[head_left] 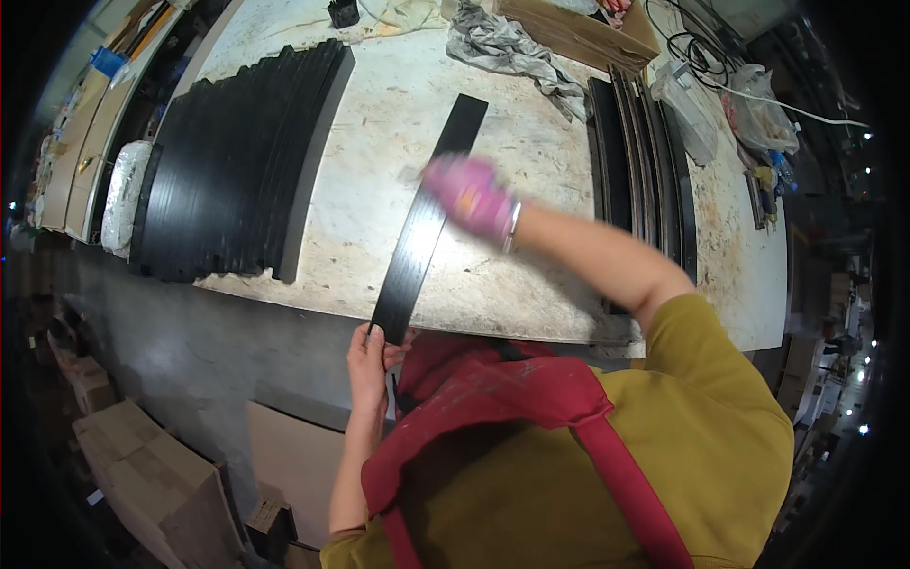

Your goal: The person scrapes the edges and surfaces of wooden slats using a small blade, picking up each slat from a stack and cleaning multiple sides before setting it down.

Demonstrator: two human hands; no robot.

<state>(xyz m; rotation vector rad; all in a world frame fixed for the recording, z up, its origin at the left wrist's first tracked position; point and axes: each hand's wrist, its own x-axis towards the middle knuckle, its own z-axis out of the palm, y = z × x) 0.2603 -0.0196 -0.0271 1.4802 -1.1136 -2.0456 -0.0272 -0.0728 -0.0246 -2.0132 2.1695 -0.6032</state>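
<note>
A long flat black strip (428, 204) lies lengthwise across the pale worn workbench (531, 275), its near end jutting over the front edge. My left hand (368, 358), bare, grips that near end. My right hand (471, 197) wears a pink glove and presses on the middle of the strip; it is blurred with motion, and whether it holds anything against the strip is hidden.
A thick stack of similar black strips (237, 161) lies on the bench's left side. More black strips (640, 161) lie on the right. A grey rag (517, 52), a cardboard box (578, 28) and cables (697, 47) sit at the back. Cardboard boxes (142, 474) stand on the floor.
</note>
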